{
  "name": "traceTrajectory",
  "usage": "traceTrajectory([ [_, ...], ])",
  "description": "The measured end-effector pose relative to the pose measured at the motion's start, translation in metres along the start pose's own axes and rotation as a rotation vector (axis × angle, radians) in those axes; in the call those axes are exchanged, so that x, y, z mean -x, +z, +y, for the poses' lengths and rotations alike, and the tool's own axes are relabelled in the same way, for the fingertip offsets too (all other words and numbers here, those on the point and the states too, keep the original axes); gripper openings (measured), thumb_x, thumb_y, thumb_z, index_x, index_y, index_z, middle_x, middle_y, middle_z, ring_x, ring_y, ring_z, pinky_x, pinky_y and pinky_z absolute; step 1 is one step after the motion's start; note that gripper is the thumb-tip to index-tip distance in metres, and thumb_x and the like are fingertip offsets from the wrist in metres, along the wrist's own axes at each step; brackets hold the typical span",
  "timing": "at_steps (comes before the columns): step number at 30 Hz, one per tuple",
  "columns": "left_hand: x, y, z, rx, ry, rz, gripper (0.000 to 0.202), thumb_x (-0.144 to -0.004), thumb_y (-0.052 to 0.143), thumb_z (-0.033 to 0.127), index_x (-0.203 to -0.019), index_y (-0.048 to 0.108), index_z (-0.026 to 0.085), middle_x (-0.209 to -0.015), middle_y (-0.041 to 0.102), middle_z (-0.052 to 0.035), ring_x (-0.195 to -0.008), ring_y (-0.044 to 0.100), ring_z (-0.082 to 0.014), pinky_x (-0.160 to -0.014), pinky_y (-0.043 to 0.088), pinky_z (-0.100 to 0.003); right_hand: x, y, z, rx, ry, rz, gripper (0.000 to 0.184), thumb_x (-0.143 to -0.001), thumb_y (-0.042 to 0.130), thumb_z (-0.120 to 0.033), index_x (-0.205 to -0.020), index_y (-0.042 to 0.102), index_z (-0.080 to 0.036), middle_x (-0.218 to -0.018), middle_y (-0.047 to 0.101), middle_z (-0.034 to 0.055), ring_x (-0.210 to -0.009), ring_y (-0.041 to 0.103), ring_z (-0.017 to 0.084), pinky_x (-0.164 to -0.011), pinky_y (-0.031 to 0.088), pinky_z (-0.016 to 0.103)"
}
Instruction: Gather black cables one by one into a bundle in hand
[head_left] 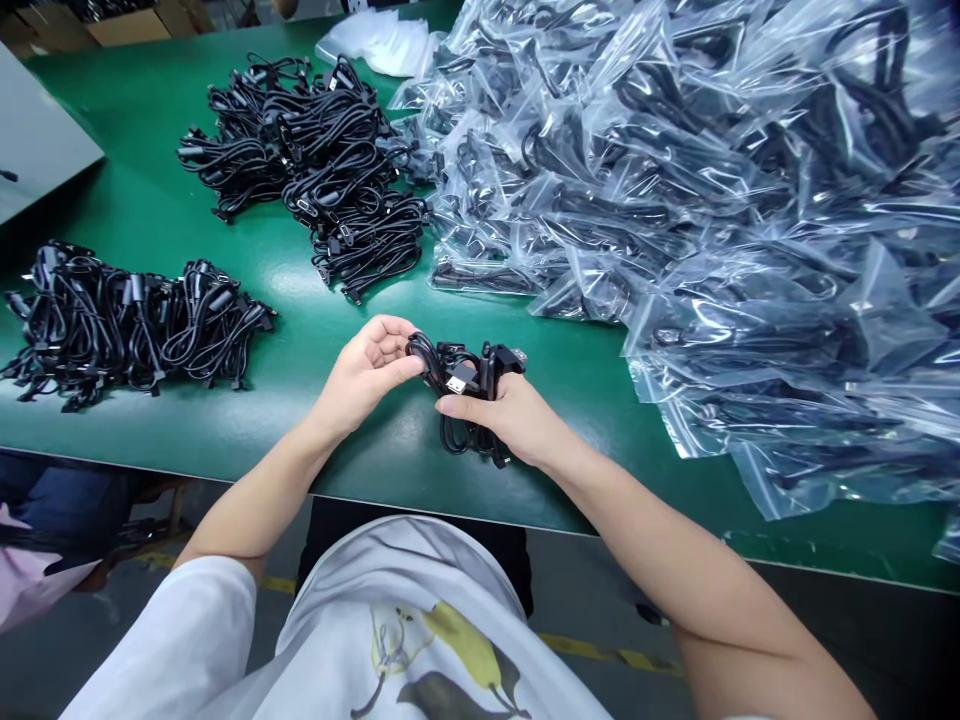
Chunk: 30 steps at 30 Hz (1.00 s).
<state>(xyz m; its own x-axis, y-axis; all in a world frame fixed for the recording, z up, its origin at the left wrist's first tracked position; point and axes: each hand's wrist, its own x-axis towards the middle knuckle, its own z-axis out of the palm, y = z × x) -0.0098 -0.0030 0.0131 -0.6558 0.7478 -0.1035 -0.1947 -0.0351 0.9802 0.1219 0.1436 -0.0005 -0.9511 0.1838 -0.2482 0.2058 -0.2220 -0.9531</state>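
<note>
Close to the front of the green table, a bunch of coiled black USB cables (469, 430) is held between my two hands. My right hand (517, 415) is closed around the bunch from the right, its thumb lying across the front. On the other side, my left hand (375, 365) pinches a cable loop at the bunch's left end between thumb and fingers. A metal USB plug shows in the middle of the bunch, and another sticks out at its upper right. The fingers of my right hand are mostly hidden behind the cables.
Loose black cable coils form a heap (330, 160) at the back and another pile (135, 320) at the left. Clear plastic bags with black cables (697, 230) cover the right side. Flat clear bags (375, 42) lie at the back, near a grey-white box (41, 130).
</note>
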Motion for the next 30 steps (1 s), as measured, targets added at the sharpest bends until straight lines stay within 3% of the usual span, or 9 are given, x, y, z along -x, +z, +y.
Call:
traceTrajectory([
  [7, -0.001, -0.001, -0.002, 0.079, -0.017, -0.090, 0.041, -0.073, 0.086, 0.035, -0.098, 0.058, 0.018, -0.086, 0.068, -0.0006, -0.072, 0.065, -0.0114, -0.070, 0.054, -0.025, -0.002, -0.003, 0.005, -0.145, 0.049, -0.098, 0.034, -0.068, 0.087, -0.033, -0.099, 0.078, -0.021, -0.102, 0.077, 0.0036, -0.105, 0.067, 0.023, -0.104, 0.045, 0.040],
  [10, 0.003, 0.002, -0.006, 0.096, -0.028, -0.231, 0.036, -0.081, 0.079, 0.036, -0.104, 0.059, 0.018, -0.082, 0.065, 0.0004, -0.065, 0.063, -0.0107, -0.065, 0.052, -0.025, 0.002, -0.002, 0.009, -0.237, 0.151, -0.190, 0.037, -0.068, 0.088, -0.038, -0.098, 0.076, -0.021, -0.101, 0.077, 0.0049, -0.099, 0.069, 0.022, -0.101, 0.049, 0.041],
  [14, 0.011, -0.010, -0.005, -0.155, 0.068, -0.366, 0.035, -0.091, 0.066, 0.042, -0.115, 0.061, 0.017, -0.094, 0.069, -0.0070, -0.077, 0.068, -0.0158, -0.076, 0.055, -0.030, 0.006, 0.000, 0.016, -0.322, 0.212, -0.371, 0.034, -0.078, 0.082, -0.044, -0.101, 0.071, -0.022, -0.091, 0.075, 0.0048, -0.087, 0.070, 0.020, -0.095, 0.053, 0.043],
  [16, 0.020, -0.033, 0.001, -0.514, 0.188, -0.206, 0.034, -0.094, 0.061, 0.037, -0.123, 0.060, 0.019, -0.107, 0.070, -0.0102, -0.095, 0.068, -0.0203, -0.090, 0.053, -0.035, 0.006, 0.001, 0.016, -0.289, 0.192, -0.387, 0.033, -0.080, 0.081, -0.043, -0.104, 0.070, -0.023, -0.075, 0.067, -0.0006, -0.075, 0.065, 0.015, -0.090, 0.055, 0.039],
  [18, 0.033, -0.066, 0.012, -0.980, 0.261, 0.170, 0.036, -0.094, 0.061, 0.031, -0.129, 0.058, 0.020, -0.115, 0.069, -0.0119, -0.107, 0.063, -0.0248, -0.101, 0.048, -0.041, 0.006, 0.001, 0.014, -0.233, 0.151, -0.332, 0.037, -0.079, 0.083, -0.042, -0.108, 0.071, -0.024, -0.069, 0.060, -0.0032, -0.068, 0.058, 0.012, -0.084, 0.055, 0.034],
  [20, 0.046, -0.105, 0.023, -1.375, 0.211, 0.546, 0.042, -0.090, 0.066, 0.029, -0.130, 0.057, 0.016, -0.125, 0.064, -0.0185, -0.117, 0.057, -0.0328, -0.105, 0.043, -0.048, 0.007, 0.000, 0.011, -0.193, 0.130, -0.260, 0.039, -0.076, 0.084, -0.043, -0.107, 0.072, -0.023, -0.069, 0.056, -0.0032, -0.064, 0.054, 0.011, -0.076, 0.053, 0.031],
  [22, 0.052, -0.141, 0.032, -1.602, 0.068, 0.735, 0.051, -0.086, 0.070, 0.025, -0.132, 0.055, 0.012, -0.135, 0.057, -0.0238, -0.123, 0.051, -0.0386, -0.105, 0.042, -0.052, 0.008, 0.001, 0.008, -0.202, 0.142, -0.203, 0.037, -0.074, 0.086, -0.043, -0.102, 0.074, -0.022, -0.065, 0.052, -0.0041, -0.058, 0.049, 0.010, -0.068, 0.050, 0.030],
  [26, 0.050, -0.183, 0.043, -1.617, -0.042, 0.696, 0.025, -0.086, 0.068, 0.028, -0.107, 0.064, 0.016, -0.112, 0.065, -0.0164, -0.110, 0.055, -0.0339, -0.100, 0.044, -0.049, 0.007, 0.004, 0.008, -0.235, 0.179, -0.177, 0.036, -0.069, 0.088, -0.045, -0.090, 0.073, -0.020, -0.057, 0.047, -0.0061, -0.051, 0.041, 0.008, -0.062, 0.045, 0.029],
  [30, 0.046, -0.165, 0.056, -1.305, 0.159, 0.782, 0.012, -0.087, 0.063, 0.029, -0.093, 0.064, 0.018, -0.099, 0.066, -0.0083, -0.096, 0.058, -0.0242, -0.096, 0.045, -0.041, 0.001, 0.007, 0.010, -0.273, 0.159, -0.130, 0.033, -0.066, 0.090, -0.039, -0.076, 0.065, -0.020, -0.058, 0.050, -0.0062, -0.054, 0.044, 0.009, -0.070, 0.047, 0.029],
])
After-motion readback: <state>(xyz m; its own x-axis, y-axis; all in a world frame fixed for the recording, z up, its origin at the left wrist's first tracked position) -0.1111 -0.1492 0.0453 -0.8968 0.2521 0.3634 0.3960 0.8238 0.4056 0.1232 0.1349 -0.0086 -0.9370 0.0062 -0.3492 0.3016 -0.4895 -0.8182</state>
